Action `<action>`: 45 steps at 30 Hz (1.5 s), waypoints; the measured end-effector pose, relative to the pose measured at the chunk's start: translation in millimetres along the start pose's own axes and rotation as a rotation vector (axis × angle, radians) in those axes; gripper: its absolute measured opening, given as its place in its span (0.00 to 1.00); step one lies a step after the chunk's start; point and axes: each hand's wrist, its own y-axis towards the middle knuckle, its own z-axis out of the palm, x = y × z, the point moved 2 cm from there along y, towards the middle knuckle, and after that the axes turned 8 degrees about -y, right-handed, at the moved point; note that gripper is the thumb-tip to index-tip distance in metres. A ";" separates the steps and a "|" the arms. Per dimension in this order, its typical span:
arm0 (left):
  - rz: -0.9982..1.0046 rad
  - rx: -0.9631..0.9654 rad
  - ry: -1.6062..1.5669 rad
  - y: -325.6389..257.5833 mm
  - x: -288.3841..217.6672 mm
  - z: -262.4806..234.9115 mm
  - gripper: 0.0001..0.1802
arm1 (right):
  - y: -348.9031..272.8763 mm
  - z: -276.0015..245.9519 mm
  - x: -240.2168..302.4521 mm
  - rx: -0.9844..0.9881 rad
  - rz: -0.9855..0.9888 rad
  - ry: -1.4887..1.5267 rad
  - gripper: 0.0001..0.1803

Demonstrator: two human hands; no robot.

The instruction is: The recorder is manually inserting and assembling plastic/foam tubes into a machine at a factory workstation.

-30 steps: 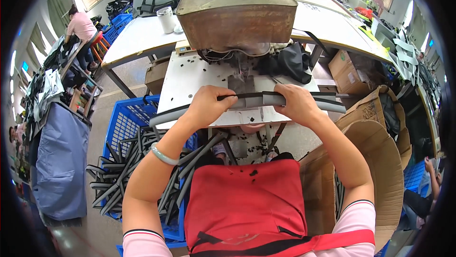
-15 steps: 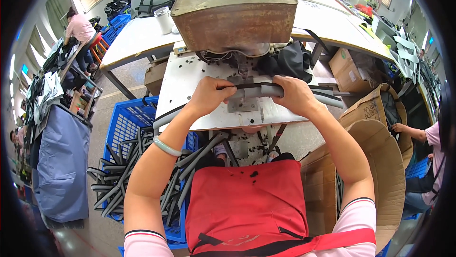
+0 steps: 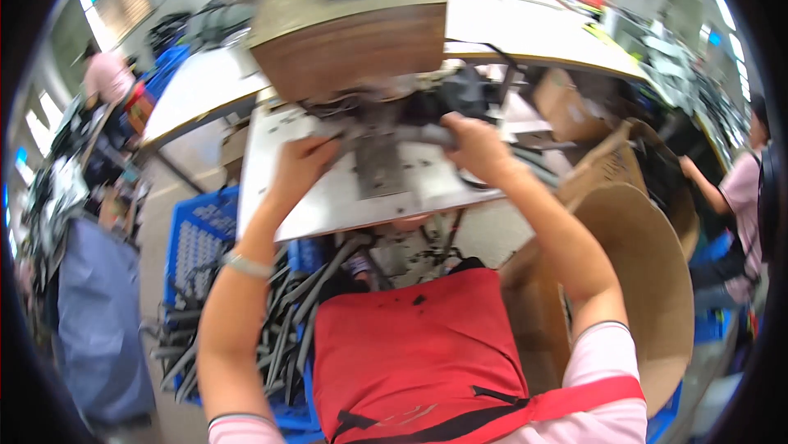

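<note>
A grey padded strip [image 3: 427, 135] with dark edging lies across the front of the machine, under its head [image 3: 349, 46]. My right hand [image 3: 484, 150] is closed on the strip, right of the metal plate [image 3: 382, 169]. Left of that plate, my left hand [image 3: 302, 167] has its fingers pinched together at the strip's other side; blur hides the exact hold. More grey strip [image 3: 535, 167] shows beyond my right wrist. Motion smears the machine's lower parts, so the contact point cannot be made out.
A blue crate [image 3: 197, 218] heaped with grey strips [image 3: 283, 321] stands left of my lap. Cardboard boxes [image 3: 632, 280] stand on the right, near another person [image 3: 739, 181]. Red cloth [image 3: 419, 345] covers my lap. A white table [image 3: 525, 21] extends behind the machine.
The whole view has shifted and blurred, with machine and worktable now farther left. My hands are a little farther apart. The strip's length left of my left hand no longer shows.
</note>
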 end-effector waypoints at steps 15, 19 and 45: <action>-0.203 0.629 -0.167 -107.4 49.0 74.1 0.16 | -120.3 68.5 127.3 0.388 -0.410 0.040 0.08; -0.629 0.563 -0.439 -130.2 7.6 47.8 0.19 | -99.5 6.7 59.2 0.424 -0.237 0.091 0.23; -0.229 0.252 -0.151 -8.3 -19.3 36.4 0.16 | -2.6 -7.9 18.5 0.183 -0.147 0.089 0.29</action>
